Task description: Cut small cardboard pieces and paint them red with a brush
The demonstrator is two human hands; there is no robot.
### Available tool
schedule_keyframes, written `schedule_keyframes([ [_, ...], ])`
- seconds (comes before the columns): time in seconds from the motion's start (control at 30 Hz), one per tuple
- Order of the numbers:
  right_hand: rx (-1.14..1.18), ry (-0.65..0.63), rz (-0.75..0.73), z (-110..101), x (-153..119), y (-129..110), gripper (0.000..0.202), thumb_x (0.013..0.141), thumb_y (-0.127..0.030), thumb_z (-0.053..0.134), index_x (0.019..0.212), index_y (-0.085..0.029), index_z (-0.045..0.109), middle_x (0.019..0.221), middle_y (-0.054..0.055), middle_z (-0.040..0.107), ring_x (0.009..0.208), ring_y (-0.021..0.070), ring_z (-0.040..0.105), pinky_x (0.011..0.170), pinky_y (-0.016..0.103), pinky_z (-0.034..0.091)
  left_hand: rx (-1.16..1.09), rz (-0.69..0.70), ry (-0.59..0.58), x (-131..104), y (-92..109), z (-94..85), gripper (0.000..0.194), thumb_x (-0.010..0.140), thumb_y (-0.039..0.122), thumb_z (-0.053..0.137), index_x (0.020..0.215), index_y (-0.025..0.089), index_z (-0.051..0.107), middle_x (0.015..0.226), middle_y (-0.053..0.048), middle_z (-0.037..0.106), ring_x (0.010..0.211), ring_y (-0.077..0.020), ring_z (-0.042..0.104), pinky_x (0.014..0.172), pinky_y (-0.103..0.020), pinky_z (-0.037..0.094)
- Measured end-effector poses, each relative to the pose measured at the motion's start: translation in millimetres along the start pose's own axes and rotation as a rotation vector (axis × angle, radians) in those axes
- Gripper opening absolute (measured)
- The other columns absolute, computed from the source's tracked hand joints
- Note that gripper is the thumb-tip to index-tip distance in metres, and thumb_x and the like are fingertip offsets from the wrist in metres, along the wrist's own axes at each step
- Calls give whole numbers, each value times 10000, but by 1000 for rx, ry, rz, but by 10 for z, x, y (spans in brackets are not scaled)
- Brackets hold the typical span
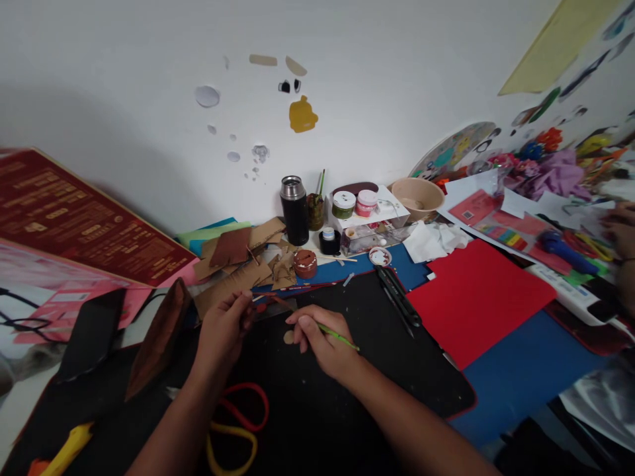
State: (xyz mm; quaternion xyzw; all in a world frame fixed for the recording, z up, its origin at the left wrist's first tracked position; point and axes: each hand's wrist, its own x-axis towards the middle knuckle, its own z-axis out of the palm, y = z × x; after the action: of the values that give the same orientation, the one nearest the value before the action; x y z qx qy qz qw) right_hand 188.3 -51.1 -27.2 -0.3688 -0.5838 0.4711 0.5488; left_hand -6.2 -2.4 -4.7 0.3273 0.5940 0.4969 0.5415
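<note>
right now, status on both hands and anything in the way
Left hand: fingers pinching thin brown strip. Right hand: holding green-handled brush, tip near the strip. Red-and-yellow scissors close by left forearm, possible snag.

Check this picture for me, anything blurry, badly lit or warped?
In the head view, the light is dim and greyish; a soft shadow darkens the wall at left; outer edges look stretched; the other person's hand at far right is blurred; the black thermos looks sharper.

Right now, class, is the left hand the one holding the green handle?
No, the green handle runs through the grip of the right hand.
</note>
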Motion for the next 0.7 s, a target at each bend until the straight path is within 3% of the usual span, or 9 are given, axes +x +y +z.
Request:
schedule_keyframes([
  [0.13,24,81,36,-40,11,35,393,1105,-472,500,1029,-184,755,678,-2,674,495,99,589,488,210,437,-48,24,32,37,0,-50,385,658,401,836,606,185,522,509,78,454,399,-41,350,380,-170,205],
  [0.27,42,45,49,-20,11,28,386,1103,-473,507,1019,-186,751,668,-7,672,482,94,576,493,212,442,-49,85,49,45,-25,-54,361,695,396,822,644,190,529,533,80,468,420,-49,368,402,-176,236],
  [0.47,31,-26,25,39,-7,13,366,1108,-438,504,1021,-194,763,680,-11,664,494,91,574,522,220,459,221,146,84,-46,-28,2,288,784,454,735,747,196,612,491,73,480,420,-89,372,421,-206,259],
  [0.7,104,109,100,-21,14,59,388,1096,-492,522,1028,-185,749,656,-13,658,472,87,572,463,198,406,209,188,107,4,-66,-66,317,804,484,735,776,194,611,510,73,484,446,-94,384,443,-210,274],
])
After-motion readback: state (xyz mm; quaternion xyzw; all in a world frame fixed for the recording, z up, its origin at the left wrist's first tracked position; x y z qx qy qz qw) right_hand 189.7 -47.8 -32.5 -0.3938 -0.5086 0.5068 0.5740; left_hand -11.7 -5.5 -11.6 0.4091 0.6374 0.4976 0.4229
